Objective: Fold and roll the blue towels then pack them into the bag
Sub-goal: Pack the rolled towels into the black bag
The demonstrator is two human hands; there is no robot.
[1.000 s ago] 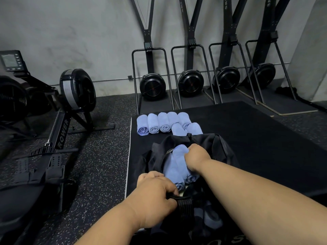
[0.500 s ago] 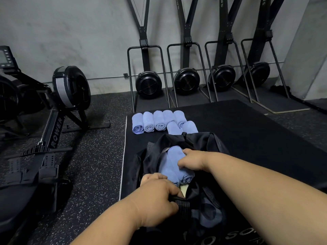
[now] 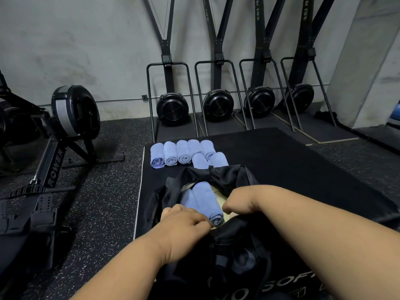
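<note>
A rowing machine stands far left on the speckled floor; beside it a black mat carries the towels and the bag; seven rolled blue towels lie at the mat's far left corner, five in a row and two just in front, touching the bag's far end; the left hand has its fingers curled at the near rim of the open black bag, though what it grips is hidden, so I cannot tell its hold; two rolled towels in the bag lie side by side in the opening; the right hand is bent down into the bag just beside them, its fingers out of sight; four upright machines line the wall behind.
</note>
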